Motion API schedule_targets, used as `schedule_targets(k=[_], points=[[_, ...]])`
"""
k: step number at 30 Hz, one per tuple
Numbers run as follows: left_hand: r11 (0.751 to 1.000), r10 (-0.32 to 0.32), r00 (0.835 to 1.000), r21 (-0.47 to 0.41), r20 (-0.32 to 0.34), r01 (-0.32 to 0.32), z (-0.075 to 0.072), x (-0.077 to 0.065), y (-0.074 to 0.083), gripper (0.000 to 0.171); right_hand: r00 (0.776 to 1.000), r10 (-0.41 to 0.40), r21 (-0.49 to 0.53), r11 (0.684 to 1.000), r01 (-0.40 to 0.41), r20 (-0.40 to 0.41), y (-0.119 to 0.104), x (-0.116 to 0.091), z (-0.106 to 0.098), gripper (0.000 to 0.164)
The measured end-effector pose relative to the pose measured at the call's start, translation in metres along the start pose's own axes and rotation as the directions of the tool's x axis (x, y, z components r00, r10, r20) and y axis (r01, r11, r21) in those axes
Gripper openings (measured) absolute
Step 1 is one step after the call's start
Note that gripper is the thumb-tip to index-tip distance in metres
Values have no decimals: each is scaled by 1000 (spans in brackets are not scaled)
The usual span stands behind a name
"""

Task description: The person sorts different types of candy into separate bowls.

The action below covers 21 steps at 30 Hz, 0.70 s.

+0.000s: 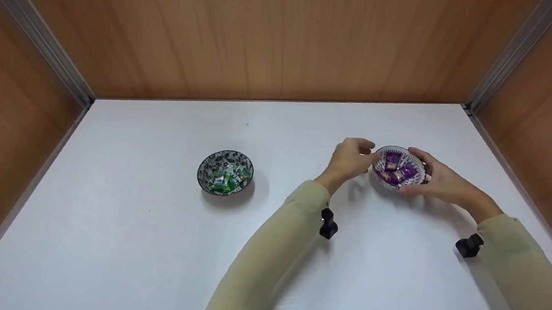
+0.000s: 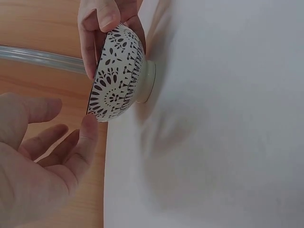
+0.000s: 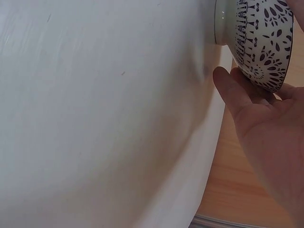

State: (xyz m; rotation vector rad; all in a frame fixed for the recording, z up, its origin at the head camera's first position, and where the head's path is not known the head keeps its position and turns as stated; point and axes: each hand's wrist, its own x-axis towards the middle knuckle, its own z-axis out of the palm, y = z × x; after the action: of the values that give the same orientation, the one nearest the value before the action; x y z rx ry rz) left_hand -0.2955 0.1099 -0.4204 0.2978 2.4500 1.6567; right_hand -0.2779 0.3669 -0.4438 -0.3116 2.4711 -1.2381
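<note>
On the right side of the table, a white bowl (image 1: 409, 158) with a dark pattern holds several purple-wrapped sweets (image 1: 393, 160). My right hand (image 1: 443, 184) curls round the bowl's right side, fingers at the far rim and thumb at the near side. At the left rim is my left hand (image 1: 349, 160), its fingers loosely bent and spread. One fingertip appears to touch the bowl (image 2: 114, 90) in the left wrist view. The bowl's patterned outside (image 3: 266, 42) and foot also show in the right wrist view. Whether the foot meets the table is unclear.
Left of the hands, a second patterned bowl (image 1: 227, 160) stands on the white table (image 1: 116, 241) with green-wrapped sweets (image 1: 224, 183) inside. Wooden panels (image 1: 285, 37) wall the table at the back and both sides. Small black devices (image 1: 328, 224) sit at both wrists.
</note>
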Motion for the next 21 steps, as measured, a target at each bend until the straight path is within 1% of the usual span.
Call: schedule_targets(k=[5,8,11,13,16,19,21], points=[[1000,19,999,11,29,-19,-4,-5,2,34,1000,-9,-5,1000,9,-2,-1,1,-2,110],[998,48,998,35,51,-49,-10,-10,5,32,1000,-18,-2,1000,18,1,-3,3,-4,110],[992,94,993,75,75,-100,-20,-16,9,29,1000,-26,-27,999,26,2,-6,5,-6,110],[985,128,987,100,94,-138,-28,-23,12,28,1000,-30,-32,999,30,1,-7,5,-7,110],[974,178,976,117,127,-193,-44,-37,16,28,997,-67,-67,996,65,-25,-9,5,-9,108],[962,223,963,125,154,-243,-65,-55,14,28,988,-135,-110,986,126,-78,-12,2,-12,96],[947,262,952,151,156,-285,-81,-69,9,27,977,-172,-172,974,149,-126,-15,-2,-13,85]])
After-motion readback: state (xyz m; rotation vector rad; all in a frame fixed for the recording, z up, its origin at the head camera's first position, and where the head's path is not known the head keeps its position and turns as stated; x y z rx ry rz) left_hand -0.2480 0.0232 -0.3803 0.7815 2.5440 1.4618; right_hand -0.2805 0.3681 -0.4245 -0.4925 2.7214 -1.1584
